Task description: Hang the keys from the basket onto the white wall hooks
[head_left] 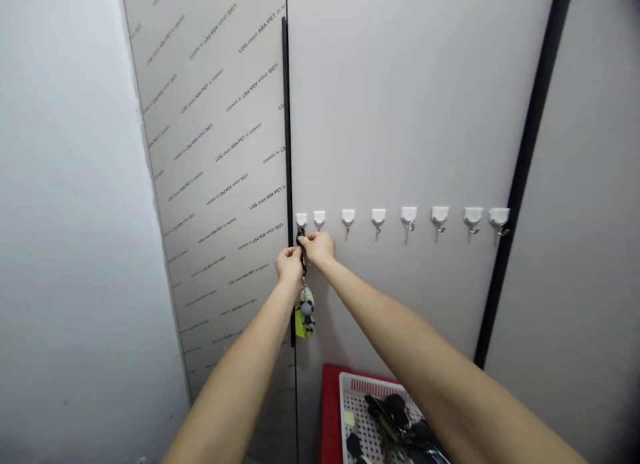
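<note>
Both hands meet at a black keychain strap (303,261) just under the leftmost white hook (301,219). My left hand (290,264) pinches the strap from the left, fingers closed. From the right, my right hand (319,246) pinches its upper part close to the hook. Below them dangle a small grey-and-black bear-like figure (307,309) and a yellow-green tag (300,325). Whether the strap's top loop sits on the hook cannot be made out, since the fingers cover part of it.
Several more white hooks (379,216) run in a row to the right across the pale panel (415,104). A long black handle (287,151) stands beside the hands. Below, a white perforated basket (345,411) of dark keychain-like items rests on a red surface (330,397).
</note>
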The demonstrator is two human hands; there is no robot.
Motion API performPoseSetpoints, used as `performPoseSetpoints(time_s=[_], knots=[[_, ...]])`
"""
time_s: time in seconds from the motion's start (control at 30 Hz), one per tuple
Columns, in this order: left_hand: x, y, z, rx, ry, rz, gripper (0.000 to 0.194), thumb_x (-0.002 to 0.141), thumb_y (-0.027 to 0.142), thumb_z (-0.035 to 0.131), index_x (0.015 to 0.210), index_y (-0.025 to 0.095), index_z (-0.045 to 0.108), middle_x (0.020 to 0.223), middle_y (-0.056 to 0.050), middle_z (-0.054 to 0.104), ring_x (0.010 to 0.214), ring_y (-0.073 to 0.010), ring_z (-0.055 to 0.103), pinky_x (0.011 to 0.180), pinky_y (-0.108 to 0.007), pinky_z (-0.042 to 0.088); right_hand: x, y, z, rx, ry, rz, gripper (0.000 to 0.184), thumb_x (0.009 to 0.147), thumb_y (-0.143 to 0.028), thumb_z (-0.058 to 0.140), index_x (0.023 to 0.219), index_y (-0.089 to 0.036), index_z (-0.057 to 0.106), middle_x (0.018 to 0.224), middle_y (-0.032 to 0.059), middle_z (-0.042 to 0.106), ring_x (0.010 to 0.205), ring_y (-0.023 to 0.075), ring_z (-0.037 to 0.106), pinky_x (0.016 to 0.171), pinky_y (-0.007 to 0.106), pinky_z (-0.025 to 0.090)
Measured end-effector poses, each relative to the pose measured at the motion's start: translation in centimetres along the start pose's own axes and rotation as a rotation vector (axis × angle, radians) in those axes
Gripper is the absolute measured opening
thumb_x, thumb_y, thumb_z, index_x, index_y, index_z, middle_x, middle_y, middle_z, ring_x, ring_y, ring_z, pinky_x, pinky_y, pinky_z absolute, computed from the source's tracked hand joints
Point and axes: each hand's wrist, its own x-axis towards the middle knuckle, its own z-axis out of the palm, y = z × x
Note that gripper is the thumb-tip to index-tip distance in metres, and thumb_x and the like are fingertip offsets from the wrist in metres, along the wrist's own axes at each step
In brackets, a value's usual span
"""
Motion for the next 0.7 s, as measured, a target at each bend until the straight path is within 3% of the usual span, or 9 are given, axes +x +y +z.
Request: performPoseSetpoints(time_s=[0.17, 0.3, 0.37, 0.47, 0.57, 0.7], knots=[[-0.3, -0.6, -0.3, 0.073, 0.026, -0.022, 0.013, 0.058, 0.025, 0.046, 0.064, 0.014, 0.049, 0.049, 0.004, 0.047, 0.047, -0.0062, 0.043, 0.047, -0.018, 0.034, -0.7, 0.8, 0.0, -0.074, -0.056, -0.056, 0.026, 0.061, -0.035, 0.045, 0.062, -0.014, 0.06, 0.057, 0.0049, 0.058, 0.054, 0.0123, 0.05, 0.051, 0.023, 0.035], [-2.0, -0.6, -1.1, 0.089, 0.01, 0.029, 0.014, 0.055, 0.017, 0.048, 0.068, 0.014, 0.049, 0.061, 0.001, 0.051, 0.059, -0.0072, 0.046, 0.058, -0.019, 0.037, -2.6, 3.1, -2.0, -0.023, -0.117, -0.16, 0.03, 0.064, -0.035, 0.044, 0.076, -0.013, 0.058, 0.065, 0.0033, 0.058, 0.058, 0.0105, 0.051, 0.056, 0.022, 0.036], [-3.5, -1.3, -1.8, 0.081, 0.045, 0.075, 0.018, 0.054, 0.013, 0.048, 0.071, 0.014, 0.049, 0.068, 0.001, 0.052, 0.065, -0.0072, 0.047, 0.063, -0.02, 0.037, -4.6, 5.6, -3.7, -0.034, -0.2, -0.206, 0.027, 0.063, -0.032, 0.045, 0.078, -0.013, 0.057, 0.068, 0.002, 0.058, 0.059, 0.0091, 0.05, 0.058, 0.021, 0.037], [-7.0, -3.7, -2.9, 0.09, 0.026, 0.037, 0.019, 0.053, 0.011, 0.048, 0.071, 0.015, 0.048, 0.071, 0.001, 0.051, 0.068, -0.0076, 0.047, 0.067, -0.021, 0.036, -9.1, 11.0, -6.4, -0.171, -0.453, -0.166, 0.019, 0.06, -0.023, 0.047, 0.072, -0.014, 0.059, 0.066, 0.0016, 0.059, 0.058, 0.0095, 0.05, 0.057, 0.02, 0.036], [-11.0, -7.4, -3.1, 0.146, -0.133, -0.149, 0.016, 0.054, 0.012, 0.047, 0.07, 0.015, 0.048, 0.069, 0.0, 0.051, 0.066, -0.0085, 0.047, 0.066, -0.023, 0.037, -13.7, 16.8, -8.5, -0.322, -0.691, -0.044, 0.019, 0.059, -0.015, 0.045, 0.07, -0.016, 0.06, 0.063, 0.0014, 0.06, 0.056, 0.0104, 0.05, 0.054, 0.02, 0.036], [-15.3, -12.2, -1.4, 0.276, -0.39, -0.291, 0.015, 0.056, 0.011, 0.045, 0.069, 0.014, 0.048, 0.069, -0.002, 0.052, 0.065, -0.0101, 0.048, 0.065, -0.025, 0.037, -17.4, 21.5, -9.5, -0.439, -0.712, -0.013, 0.025, 0.057, -0.012, 0.043, 0.075, -0.02, 0.059, 0.069, 0.0012, 0.059, 0.062, 0.0116, 0.051, 0.057, 0.02, 0.035]])
